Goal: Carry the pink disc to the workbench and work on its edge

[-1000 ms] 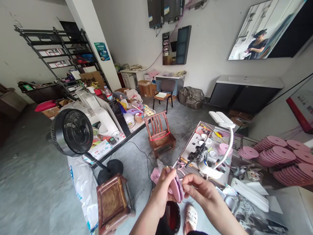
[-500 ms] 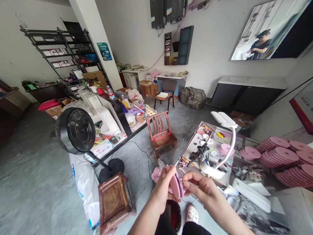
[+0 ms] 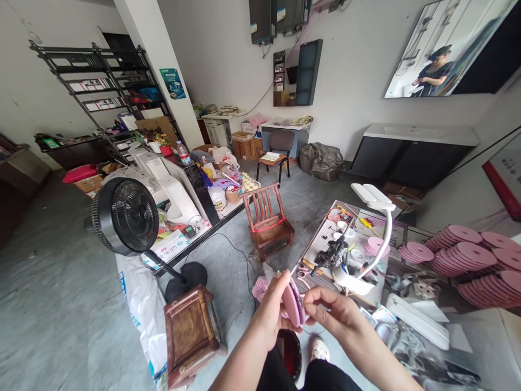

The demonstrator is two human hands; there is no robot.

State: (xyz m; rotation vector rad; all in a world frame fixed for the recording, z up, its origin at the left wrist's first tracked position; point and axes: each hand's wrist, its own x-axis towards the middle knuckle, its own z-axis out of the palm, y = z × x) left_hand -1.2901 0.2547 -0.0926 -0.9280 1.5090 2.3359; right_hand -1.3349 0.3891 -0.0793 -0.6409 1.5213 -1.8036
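A round pink spool (image 3: 290, 305) with a dark purple band between its two discs is held on edge in front of me. My left hand (image 3: 269, 308) is closed around it, thumb over the top rim. At the spool's right edge, the thumb and forefinger of my right hand (image 3: 331, 309) are pinched together. Whatever lies between those fingertips is too small to make out. Pink-handled scissors (image 3: 302, 271) lie just beyond my hands on the work table (image 3: 313, 239).
A white lamp (image 3: 385, 239) and a black tool (image 3: 328, 255) stand on the table. Stacked pink spools (image 3: 474, 260) are at the right. A small wooden chair (image 3: 268, 225) stands ahead, a wooden stool (image 3: 193, 331) and a black fan (image 3: 126, 217) at the left.
My hands and the spool stay nearly in place; the spool is turned slightly. The view has shifted very little.
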